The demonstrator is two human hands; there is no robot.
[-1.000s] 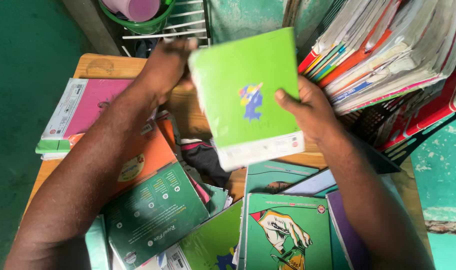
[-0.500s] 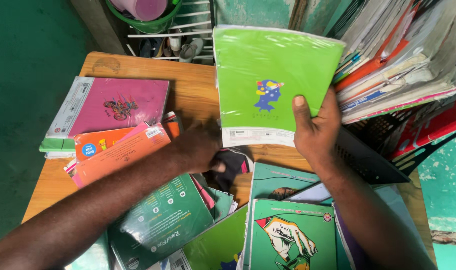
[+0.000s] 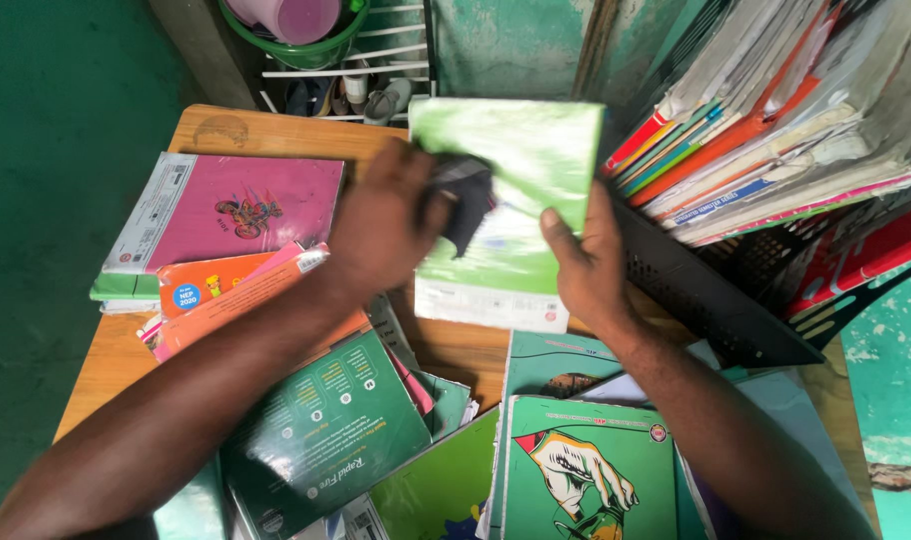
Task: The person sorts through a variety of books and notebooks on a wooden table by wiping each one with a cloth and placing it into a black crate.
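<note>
The left hand (image 3: 381,225) presses a dark crumpled cloth (image 3: 466,200) on the glossy green book (image 3: 521,190), hiding its cover picture; the right hand (image 3: 586,265) grips that book's edge above the wooden bench (image 3: 276,135).

**Lighting and image quality**

Soft, even daylight; shadows faint. Glare whitens the glossy plastic-wrapped green book (image 3: 516,190). Motion blur smears the left hand (image 3: 381,225) and dark cloth (image 3: 466,200). Wide-angle distortion bends frame edges.

Single head-worn view, looking steeply down, close over wooden table (image 3: 276,135) strewn with books
</note>
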